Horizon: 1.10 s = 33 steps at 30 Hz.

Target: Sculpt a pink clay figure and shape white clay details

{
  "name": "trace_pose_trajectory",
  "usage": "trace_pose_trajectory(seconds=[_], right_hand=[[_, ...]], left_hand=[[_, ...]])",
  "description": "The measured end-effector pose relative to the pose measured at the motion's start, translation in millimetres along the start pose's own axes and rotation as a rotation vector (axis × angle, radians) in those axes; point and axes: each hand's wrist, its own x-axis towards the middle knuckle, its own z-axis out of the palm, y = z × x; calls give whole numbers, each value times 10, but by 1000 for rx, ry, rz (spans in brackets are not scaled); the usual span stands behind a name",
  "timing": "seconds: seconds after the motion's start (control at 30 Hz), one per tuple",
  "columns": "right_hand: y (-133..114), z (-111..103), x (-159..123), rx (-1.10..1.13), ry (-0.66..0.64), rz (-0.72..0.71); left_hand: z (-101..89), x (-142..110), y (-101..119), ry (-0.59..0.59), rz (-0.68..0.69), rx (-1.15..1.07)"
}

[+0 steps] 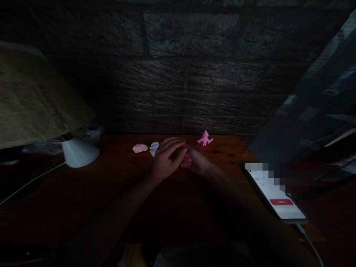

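Note:
Over the dark wooden table, my left hand [167, 160] is cupped across my right hand [197, 161], its fingers together and a ring on one of them. The right hand is turned partly palm up beneath it, fingers curled. A small pinkish patch shows between the two hands, but the dim light hides what it is. Just left of my left hand lies a crumpled whitish flat piece [154, 148], and beyond it a flattened pale pink lump [139, 148]. A small pink figurine [205, 138] with limbs sticking out stands behind my right hand, near the wall.
A lamp with a white cone base [79, 152] and a printed paper-like shade [33, 98] stands at left, its cable running forward. A lit phone [287, 207] with a cable lies at the table's right edge. The brick wall [183, 74] closes off the back.

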Motion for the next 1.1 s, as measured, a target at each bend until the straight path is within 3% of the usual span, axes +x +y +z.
trace_pose_trajectory(seconds=[0.2,0.47,0.6,0.8,0.97,1.1], right_hand=[[-68,-26,-21,84,-91,75],[29,104,25,214,-12,80],[43,157,9,250,36,12],[94,89,79,262,-27,21],[57,52,102,392,-38,-65],[21,12,93,363,-164,-48]], left_hand=[[-7,-3,-17,25,-41,37],[-13,2,17,4,-41,31],[-14,2,20,4,-31,20],[-1,-17,28,-24,-47,15],[32,-63,5,-115,-91,4],[56,-95,-56,-305,-117,-23]])
